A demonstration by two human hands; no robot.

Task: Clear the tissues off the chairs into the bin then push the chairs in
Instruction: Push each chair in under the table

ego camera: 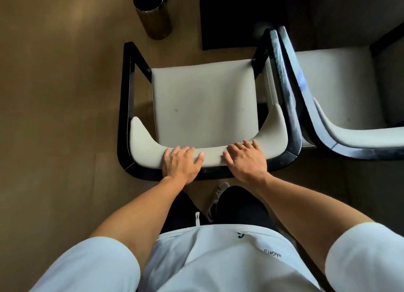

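Observation:
A black-framed chair (205, 101) with a pale grey seat stands right in front of me, and nothing lies on its seat. My left hand (180, 162) rests on top of its padded backrest, fingers draped over the front edge. My right hand (246, 159) lies beside it on the same backrest, fingers spread and reaching over the padding. A second chair (341, 84) of the same kind stands touching it on the right, its seat bare too. The round dark metal bin (153, 12) stands on the floor beyond the near chair's left front corner.
A dark table leg or base (240, 22) rises just past the chairs' front edges. Brown wooden floor (54, 95) stretches to the left. My legs and one shoe (218, 195) are directly behind the near chair.

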